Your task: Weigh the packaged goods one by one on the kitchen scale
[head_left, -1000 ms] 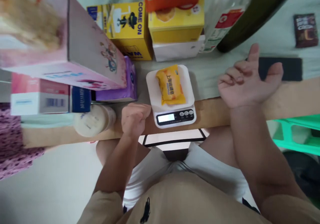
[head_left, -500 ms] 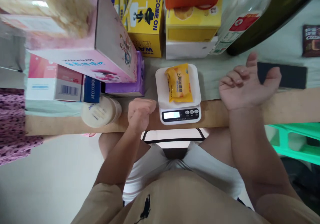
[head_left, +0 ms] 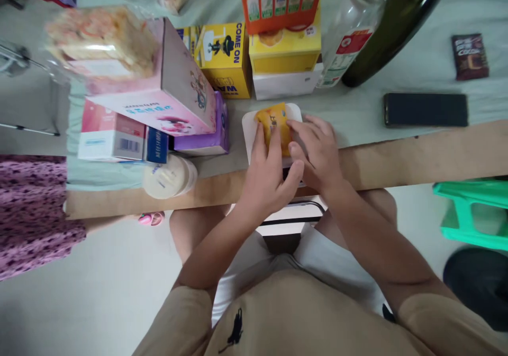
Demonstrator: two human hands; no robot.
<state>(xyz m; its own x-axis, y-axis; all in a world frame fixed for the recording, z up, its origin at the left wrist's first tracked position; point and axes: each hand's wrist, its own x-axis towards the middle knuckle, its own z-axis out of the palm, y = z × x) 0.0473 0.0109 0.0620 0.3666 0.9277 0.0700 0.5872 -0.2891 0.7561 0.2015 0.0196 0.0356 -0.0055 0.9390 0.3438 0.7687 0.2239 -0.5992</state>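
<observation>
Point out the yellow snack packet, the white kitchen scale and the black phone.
Yellow snack packet [head_left: 273, 120]: head view, on its wrapper's top end.
White kitchen scale [head_left: 249, 128]: head view, on the platform's bare left edge.
Black phone [head_left: 425, 109]: head view, on the screen's middle.

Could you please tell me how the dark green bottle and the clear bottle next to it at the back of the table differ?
The dark green bottle is opaque and shows no label, while the clear bottle is see-through with a red and white label. The dark green bottle looks longer and wider than the clear bottle. The dark green bottle lies nearer the black phone; the clear bottle sits beside the yellow box. Both point the same slanted way, side by side.
</observation>
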